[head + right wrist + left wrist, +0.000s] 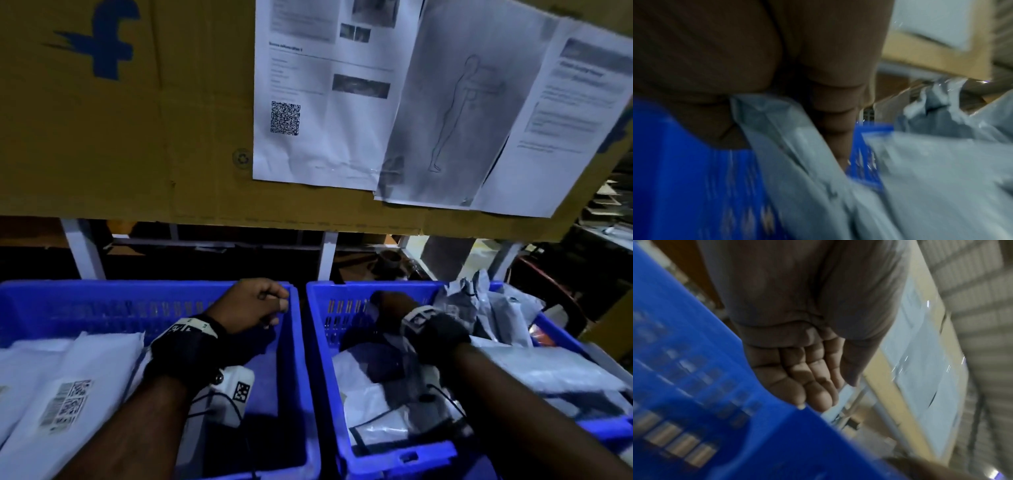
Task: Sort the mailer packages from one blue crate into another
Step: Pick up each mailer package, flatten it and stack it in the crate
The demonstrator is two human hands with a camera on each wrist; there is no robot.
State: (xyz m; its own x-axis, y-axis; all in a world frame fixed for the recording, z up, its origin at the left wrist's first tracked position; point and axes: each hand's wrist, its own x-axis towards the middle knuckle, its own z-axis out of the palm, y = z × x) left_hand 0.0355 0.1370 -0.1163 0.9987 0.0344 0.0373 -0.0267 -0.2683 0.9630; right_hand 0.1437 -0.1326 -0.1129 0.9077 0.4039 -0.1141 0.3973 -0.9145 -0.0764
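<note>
Two blue crates stand side by side. The left crate holds white mailers with barcode labels at its left side. The right crate is heaped with grey mailers, some crumpled at the back. My left hand hovers over the left crate's back right corner, fingers loosely curled and holding nothing. My right hand reaches into the back left of the right crate. There it pinches the edge of a grey mailer between thumb and fingers.
A large cardboard sheet with printed papers taped on it hangs just above and behind the crates. White frame legs stand behind them. The right half of the left crate's floor is bare.
</note>
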